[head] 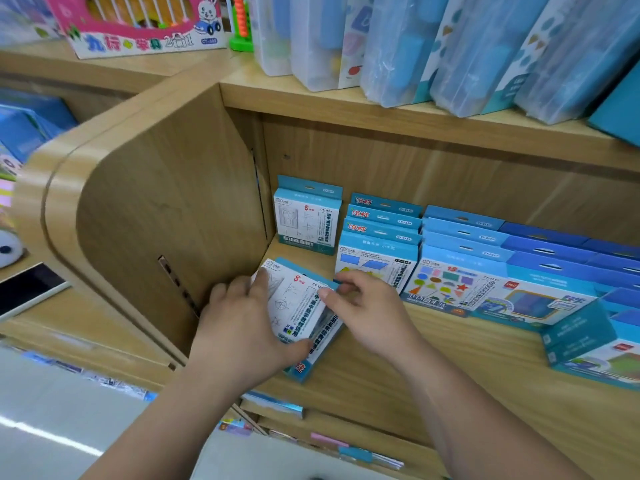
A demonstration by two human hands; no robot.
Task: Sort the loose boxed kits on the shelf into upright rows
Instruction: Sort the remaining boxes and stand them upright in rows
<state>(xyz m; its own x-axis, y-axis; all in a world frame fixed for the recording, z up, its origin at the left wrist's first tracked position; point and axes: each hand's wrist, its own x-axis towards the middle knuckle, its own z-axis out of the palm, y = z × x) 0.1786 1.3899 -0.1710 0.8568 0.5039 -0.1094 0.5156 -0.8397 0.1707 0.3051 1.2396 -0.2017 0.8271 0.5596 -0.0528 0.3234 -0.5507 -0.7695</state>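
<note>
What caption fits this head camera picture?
Sorting time: left hand and right hand hold loose kits beside upright rows.

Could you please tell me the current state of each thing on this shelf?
Loose kits: lying tilted at the shelf front, held.
Left grip: holds them from the left.
Right grip: pinches their top edge.
Back kit: upright, alone.
Magnet kits: upright row.
Shape kits: upright row.

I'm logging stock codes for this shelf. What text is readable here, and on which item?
"九行" and "2合1": pink toy box.
"15" and "CY-0157": shapes box.
"8" in red: kit gripped by the left hand and pinched by the right hand.
Small print on every box: too blurred to read.
</note>
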